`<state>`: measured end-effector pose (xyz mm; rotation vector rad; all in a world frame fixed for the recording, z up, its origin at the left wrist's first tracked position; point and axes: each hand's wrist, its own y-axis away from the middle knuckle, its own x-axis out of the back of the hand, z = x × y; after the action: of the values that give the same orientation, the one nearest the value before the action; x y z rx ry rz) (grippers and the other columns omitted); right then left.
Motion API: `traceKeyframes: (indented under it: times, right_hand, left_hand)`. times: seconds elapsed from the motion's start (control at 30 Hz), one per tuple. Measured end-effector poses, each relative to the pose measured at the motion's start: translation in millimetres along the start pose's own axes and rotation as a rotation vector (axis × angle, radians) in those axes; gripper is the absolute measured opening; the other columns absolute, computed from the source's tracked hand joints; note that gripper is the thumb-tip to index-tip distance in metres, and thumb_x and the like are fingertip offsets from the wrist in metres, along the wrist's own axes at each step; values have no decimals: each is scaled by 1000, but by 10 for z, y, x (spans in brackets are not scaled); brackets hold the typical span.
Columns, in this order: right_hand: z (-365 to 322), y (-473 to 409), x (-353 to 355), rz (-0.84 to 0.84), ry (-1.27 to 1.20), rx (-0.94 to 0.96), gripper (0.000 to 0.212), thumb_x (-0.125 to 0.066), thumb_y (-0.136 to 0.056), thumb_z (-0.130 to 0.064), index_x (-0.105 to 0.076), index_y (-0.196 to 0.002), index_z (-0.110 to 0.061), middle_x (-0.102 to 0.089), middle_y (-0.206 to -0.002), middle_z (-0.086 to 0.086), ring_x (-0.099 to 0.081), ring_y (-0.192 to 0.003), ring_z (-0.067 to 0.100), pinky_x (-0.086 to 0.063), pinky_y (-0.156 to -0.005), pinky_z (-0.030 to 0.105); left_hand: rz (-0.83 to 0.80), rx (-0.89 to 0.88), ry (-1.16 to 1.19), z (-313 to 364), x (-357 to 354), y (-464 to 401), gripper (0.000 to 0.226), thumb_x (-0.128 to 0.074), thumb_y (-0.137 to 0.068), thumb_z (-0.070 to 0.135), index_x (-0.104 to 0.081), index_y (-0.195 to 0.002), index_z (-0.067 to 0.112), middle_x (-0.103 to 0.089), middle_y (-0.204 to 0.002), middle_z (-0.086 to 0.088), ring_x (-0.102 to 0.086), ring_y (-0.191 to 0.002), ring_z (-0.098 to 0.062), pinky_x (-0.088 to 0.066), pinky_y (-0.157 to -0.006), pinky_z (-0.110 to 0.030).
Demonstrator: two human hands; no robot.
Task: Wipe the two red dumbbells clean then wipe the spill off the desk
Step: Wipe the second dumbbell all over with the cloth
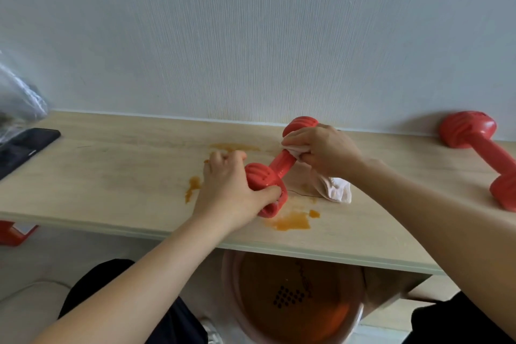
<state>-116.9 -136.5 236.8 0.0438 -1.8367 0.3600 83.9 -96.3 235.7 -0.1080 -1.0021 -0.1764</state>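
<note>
A red dumbbell (280, 163) lies tilted at the middle of the light wooden desk (111, 176). My left hand (234, 184) grips its near end. My right hand (324, 151) holds a white cloth (335, 188) wrapped round the bar just below the far end; the rest of the cloth trails onto the desk. A second red dumbbell (483, 153) lies at the far right by the wall. Orange spill (291, 222) stains the desk under and in front of the held dumbbell, with more patches (192, 187) to the left and behind.
A black phone (25, 148) lies at the desk's left end beside a clear plastic bag (16, 92). Under the desk stands a pink basin (293, 301) with orange liquid. A red object (14, 233) sits below the left edge. The wall runs right behind the desk.
</note>
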Motion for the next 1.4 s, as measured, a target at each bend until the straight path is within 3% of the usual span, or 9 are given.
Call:
traceKeyframes:
  times: [0.33,0.47,0.6,0.73,0.9,1.0,1.1,1.23,1.4]
  right_hand:
    - [-448,155,-61,-123,14,200,33,-54,-84,-11,-66,-111,-26,-60,-121,-16,-54,-108,18,-49,-77,40]
    - [-202,-47,-92,-79,-13,79,21,-51,-75,-2,-58,-73,-22,-59,-84,-9,-54,-83,22,-51,-64,48]
    - [-147,-176,43,-138,93,-18,24,-53,-88,-20,-67,-105,-31,-58,-119,-9,-52,-109,20,-49,-83,42]
    - [-225,-122,12,-150,101,18,20,-50,-84,-16,-65,-90,-28,-62,-110,-10,-53,-108,20,-51,-79,44]
    - [-372,129,-21,-188,-29,173,45,-57,-76,-5,-66,-112,-31,-59,-124,-20,-55,-113,12,-50,-83,41]
    - [-159,3,-52,-134,-15,100,34,-58,-72,-2,-67,-98,-22,-65,-111,-11,-59,-102,17,-51,-78,42]
    - [-47,-114,28,-112,26,-22,37,-59,-77,-10,-67,-101,-37,-61,-116,-17,-57,-102,17,-50,-81,41]
    - [-190,17,43,-139,-25,24,30,-56,-76,-6,-69,-101,-19,-63,-116,-10,-58,-106,18,-49,-82,40]
    - [-327,136,-19,-176,-66,106,50,-60,-76,-3,-65,-114,-35,-57,-127,-23,-51,-117,7,-47,-90,34]
  left_hand:
    - [88,-31,-52,-35,-27,-49,91,-84,-47,51,-42,-123,23,-43,-120,4,-49,-105,-17,-33,-76,-24]
    - [72,2,18,-77,20,-85,86,-84,-42,51,-48,-116,25,-46,-110,11,-48,-92,-12,-39,-74,-27]
    - [-11,78,215,-155,-8,-113,82,-85,-40,53,-55,-111,23,-61,-104,8,-58,-92,-12,-45,-75,-26]
    - [-17,103,287,-180,-29,-123,84,-85,-40,52,-57,-113,20,-63,-105,7,-59,-92,-12,-43,-73,-22]
    - [-37,114,304,-179,-24,-118,80,-83,-38,55,-57,-106,22,-62,-99,9,-59,-87,-10,-42,-69,-21]
    - [-45,114,301,-158,-24,-104,82,-84,-39,55,-57,-110,21,-62,-103,8,-59,-92,-12,-43,-73,-23]
    - [-56,117,313,-135,-10,-101,84,-83,-38,55,-56,-109,21,-61,-102,8,-59,-91,-11,-42,-69,-21]
    - [-63,124,323,-118,-17,-90,81,-84,-39,54,-56,-108,21,-61,-101,8,-59,-89,-10,-42,-67,-20]
    - [-65,134,288,-101,9,-92,79,-85,-43,54,-56,-109,21,-61,-101,7,-58,-90,-11,-43,-69,-22]
